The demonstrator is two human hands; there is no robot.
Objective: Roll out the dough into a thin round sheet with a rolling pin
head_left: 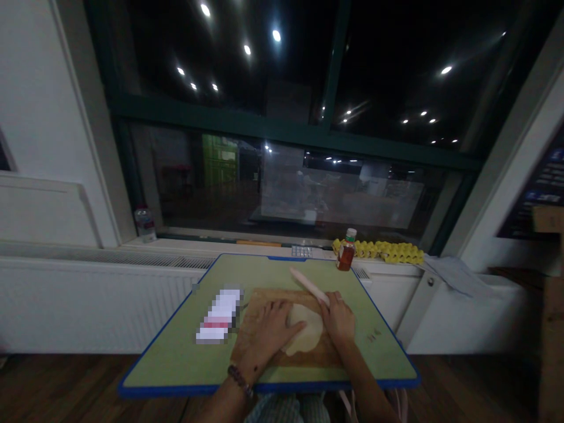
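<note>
Dough (304, 335) edges under left hand (268, 329) and right hand (339, 320).

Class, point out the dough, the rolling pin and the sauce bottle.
dough (308, 336), head view, bare middle between the hands.
rolling pin (307, 284), head view, mid-shaft.
sauce bottle (346, 255), head view, red body.

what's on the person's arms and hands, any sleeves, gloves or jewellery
Both forearms are bare, with no sleeves in view, and neither hand wears a glove. The left hand has a dark beaded bracelet around the wrist. The right hand shows no bracelet or watch; the picture is too dim to tell about rings.
</note>
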